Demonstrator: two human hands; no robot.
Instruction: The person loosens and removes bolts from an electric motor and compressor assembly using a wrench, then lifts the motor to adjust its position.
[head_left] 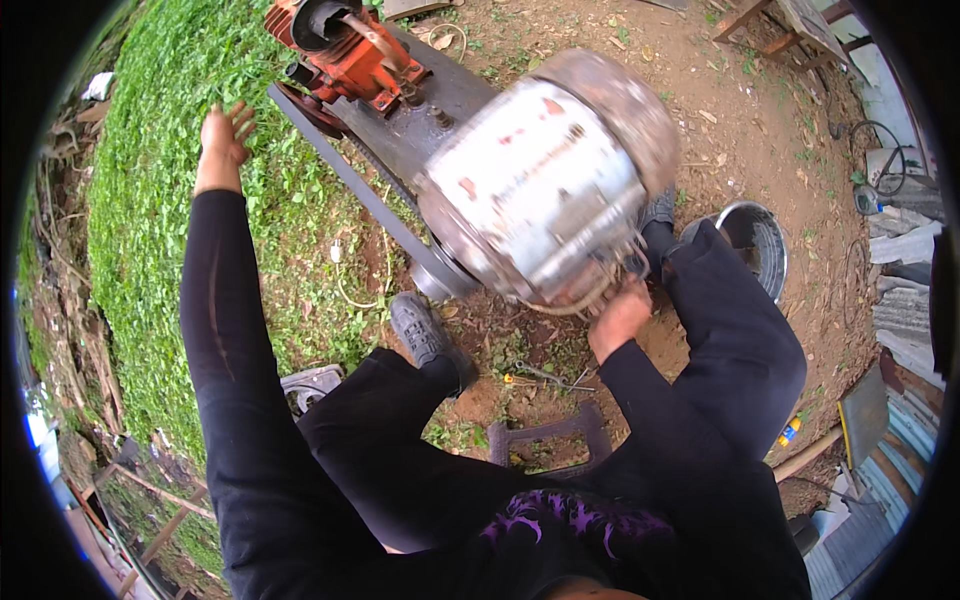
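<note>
My left hand [226, 138] is stretched out over the grass with its fingers apart, left of the drive belt [350, 180]. The belt runs from a red compressor pump [365, 65] to a pulley [438, 272] on a rusty, pale grey motor [530, 195], slightly blurred, on a dark metal plate [425, 135]. My right hand [620, 318] is closed at the motor's lower right, among wires and fittings; what exactly it grips is partly hidden.
A metal bucket [772, 260] stands by my right foot. Wrenches [545, 376] lie on the dirt near a dark plastic frame [520, 435]. A wooden bench [790, 30] stands at upper right; corrugated sheets [910, 320] line the right side. Grass and debris cover the left.
</note>
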